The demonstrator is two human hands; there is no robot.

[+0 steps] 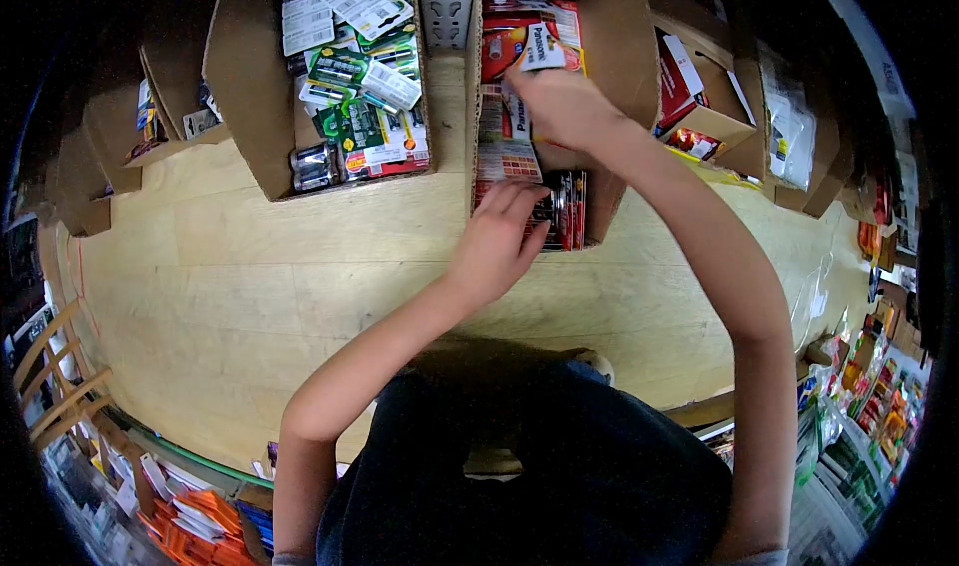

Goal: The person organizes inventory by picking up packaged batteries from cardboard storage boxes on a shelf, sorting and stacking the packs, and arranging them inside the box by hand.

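Both hands reach into an open cardboard box (621,56) holding red Panasonic packs (499,54). My left hand (494,241) is at the front of the box, its fingers bent over a row of dark and red blister packs (569,211); its fingertips are partly hidden among them. Farther back, my right hand (564,106) has its fingers closed at a white-and-red Panasonic card (542,48). What lies between those fingers is too hidden to make out.
Left of it, another cardboard box (245,86) holds green and white battery packs (355,76). A perforated metal post (446,6) stands between the boxes. More boxes (734,126) line the right side. A wooden rack (65,366) is at left, and colourful packets (884,386) lie at right.
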